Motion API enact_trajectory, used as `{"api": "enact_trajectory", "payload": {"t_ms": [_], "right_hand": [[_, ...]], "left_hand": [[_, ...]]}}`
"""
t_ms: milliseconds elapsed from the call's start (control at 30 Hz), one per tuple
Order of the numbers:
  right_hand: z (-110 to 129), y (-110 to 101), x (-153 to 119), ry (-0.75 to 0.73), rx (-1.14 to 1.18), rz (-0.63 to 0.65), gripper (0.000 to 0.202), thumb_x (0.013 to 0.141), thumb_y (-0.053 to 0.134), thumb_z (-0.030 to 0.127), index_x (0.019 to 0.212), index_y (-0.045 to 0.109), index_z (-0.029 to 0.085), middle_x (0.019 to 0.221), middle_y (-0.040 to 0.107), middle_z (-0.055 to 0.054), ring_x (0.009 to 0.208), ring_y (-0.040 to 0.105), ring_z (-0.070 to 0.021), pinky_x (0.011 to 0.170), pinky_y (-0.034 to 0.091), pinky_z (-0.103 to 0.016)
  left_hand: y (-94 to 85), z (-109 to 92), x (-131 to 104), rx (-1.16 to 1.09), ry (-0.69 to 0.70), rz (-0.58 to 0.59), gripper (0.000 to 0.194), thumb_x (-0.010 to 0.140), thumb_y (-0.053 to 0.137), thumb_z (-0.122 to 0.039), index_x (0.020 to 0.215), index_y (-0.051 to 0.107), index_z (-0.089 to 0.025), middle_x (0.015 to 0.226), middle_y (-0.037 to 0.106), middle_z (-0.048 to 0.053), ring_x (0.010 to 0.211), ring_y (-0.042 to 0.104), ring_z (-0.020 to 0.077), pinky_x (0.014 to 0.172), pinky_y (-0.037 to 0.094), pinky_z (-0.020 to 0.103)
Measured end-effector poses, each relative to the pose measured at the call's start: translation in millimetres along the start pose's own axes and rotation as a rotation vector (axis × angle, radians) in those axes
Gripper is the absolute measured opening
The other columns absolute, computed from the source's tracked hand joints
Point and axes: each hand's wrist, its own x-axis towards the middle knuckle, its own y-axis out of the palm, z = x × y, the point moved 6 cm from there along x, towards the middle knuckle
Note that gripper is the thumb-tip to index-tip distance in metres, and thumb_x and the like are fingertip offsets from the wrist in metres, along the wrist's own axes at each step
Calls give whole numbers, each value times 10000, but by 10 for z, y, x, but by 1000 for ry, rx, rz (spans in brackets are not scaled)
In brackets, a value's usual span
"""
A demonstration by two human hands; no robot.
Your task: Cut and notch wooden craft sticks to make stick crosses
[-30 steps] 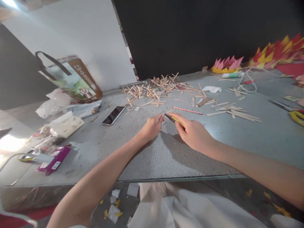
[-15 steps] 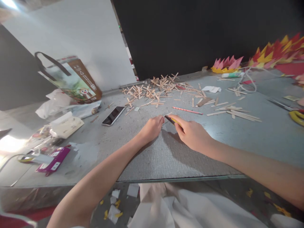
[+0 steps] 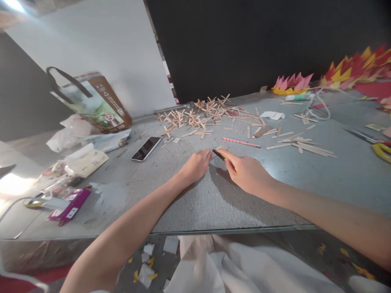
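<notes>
My right hand (image 3: 249, 173) is closed around a black and yellow utility knife (image 3: 219, 155), whose front end points left toward my other hand. My left hand (image 3: 197, 165) pinches a thin wooden craft stick, mostly hidden behind the fingers; a pale end shows just past the knife's tip. Both hands are close together, low over the grey table (image 3: 189, 207). Beyond them lies a red-and-white pencil (image 3: 241, 142). A heap of craft sticks (image 3: 195, 118) spreads along the back, and more loose sticks (image 3: 308, 147) lie to the right.
A phone (image 3: 146, 149) lies left of my hands. Farther left are a printed bag (image 3: 99, 103), plastic wrappings and a purple packet (image 3: 70, 205). On the right are yellow-handled scissors (image 3: 381, 150) beside part of another person's hand, a glue stick (image 3: 297, 97), a white cord and folded-paper crowns (image 3: 291, 83).
My hands stay almost in place. The knife has shifted slightly against the stick, and the view has moved very little.
</notes>
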Motion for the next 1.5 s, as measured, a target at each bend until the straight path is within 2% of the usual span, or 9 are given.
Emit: {"api": "enact_trajectory", "payload": {"t_ms": [300,500,967,1100,1267,1400,1500], "right_hand": [[-20,79,-2,-21,-36,44,499,1053,399,265,1524,561,288,722,750,-69,568,621,-207,543,233,-302],[2,90,22,-34,5,123,504,1047,399,238,1530,543,247,720,743,-75,558,601,-199,535,241,-301],[69,98,90,-66,-152,147,545,1028,396,199,1567,483,208,807,768,-126,695,719,-287,548,251,-332],[72,106,96,-54,-133,156,544,1033,398,204,1572,468,211,854,777,-145,708,721,-296,549,265,-331],[72,92,68,-30,-88,152,548,1035,396,196,1578,466,207,852,779,-140,702,711,-278,553,257,-329],[97,96,19,-48,-30,166,477,1053,393,217,1505,541,257,806,768,-91,640,674,-224,549,253,-311],[77,87,2,-33,-35,133,468,1061,394,227,1504,542,261,769,759,-72,593,646,-207,541,235,-309]], "left_hand": [[89,15,-6,108,30,55,275,1087,376,-182,921,595,-188,905,683,79,853,666,209,826,511,330],[158,108,9,118,5,67,253,1043,383,-115,919,591,-188,858,679,76,790,652,212,756,502,327],[175,106,10,230,-23,96,239,1046,389,-113,967,604,-181,910,694,93,863,679,227,816,533,337],[127,51,9,176,-19,56,276,1078,369,-149,944,609,-176,906,701,98,845,690,224,802,525,334],[94,45,33,138,-86,37,284,1096,388,-192,937,622,-167,883,712,93,767,680,204,740,483,312],[43,108,39,144,-144,8,297,1087,381,-179,914,622,-177,828,689,72,688,629,182,676,429,299],[-23,130,15,36,-178,-63,299,1096,377,-215,912,612,-189,721,631,18,609,556,154,644,394,284]]}}
